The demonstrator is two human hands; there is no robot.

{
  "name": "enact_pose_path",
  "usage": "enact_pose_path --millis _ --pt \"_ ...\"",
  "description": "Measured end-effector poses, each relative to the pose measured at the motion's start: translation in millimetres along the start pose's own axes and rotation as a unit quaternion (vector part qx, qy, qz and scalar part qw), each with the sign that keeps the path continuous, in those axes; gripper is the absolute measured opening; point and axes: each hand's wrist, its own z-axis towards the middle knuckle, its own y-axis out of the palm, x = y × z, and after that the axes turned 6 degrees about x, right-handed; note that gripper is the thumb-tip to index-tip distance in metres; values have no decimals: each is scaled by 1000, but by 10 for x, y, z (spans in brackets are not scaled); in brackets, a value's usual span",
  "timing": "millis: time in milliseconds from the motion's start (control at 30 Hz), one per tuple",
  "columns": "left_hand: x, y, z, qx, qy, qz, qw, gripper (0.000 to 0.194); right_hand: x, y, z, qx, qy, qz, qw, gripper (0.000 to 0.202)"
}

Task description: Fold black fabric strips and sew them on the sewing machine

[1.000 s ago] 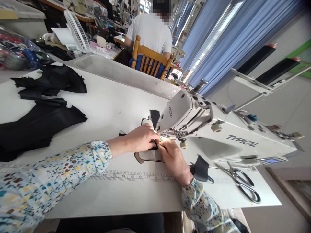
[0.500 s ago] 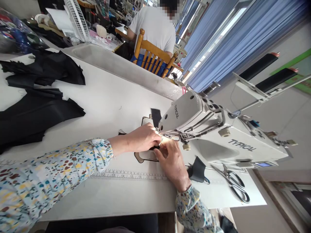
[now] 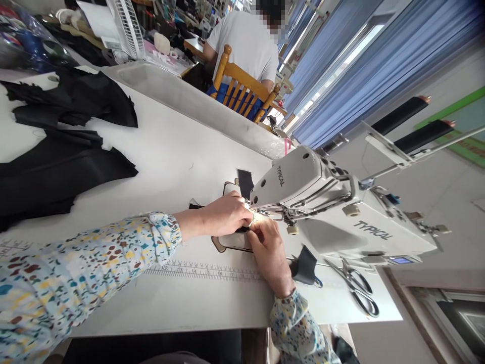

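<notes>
Under the head of the white sewing machine, a strip of black fabric sticks out behind the needle area. My left hand has its fingers bent and pressed on the black fabric beside the lit needle. From the other side, my right hand pinches the same fabric with thumb and fingers, close to the left fingertips. The fabric between the hands is mostly covered by them, and the needle itself is hidden. To the right of my right hand lies a small black fabric piece.
Scissors rest on the table's right side. Large black fabric pieces lie at the left. A ruler tape runs along the front. Beyond the table are a wooden chair, a seated person and a white fan.
The camera view has shifted and tilted slightly. Both hands stay at the needle area in nearly the same pose, and the fabric shows no clear movement.
</notes>
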Motion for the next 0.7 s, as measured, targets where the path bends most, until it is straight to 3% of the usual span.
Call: enact_pose_path --millis 700 --pt "-5 2 -23 5 -53 -48 997 17 -33 7 -31 0 -6 0 1000 15"
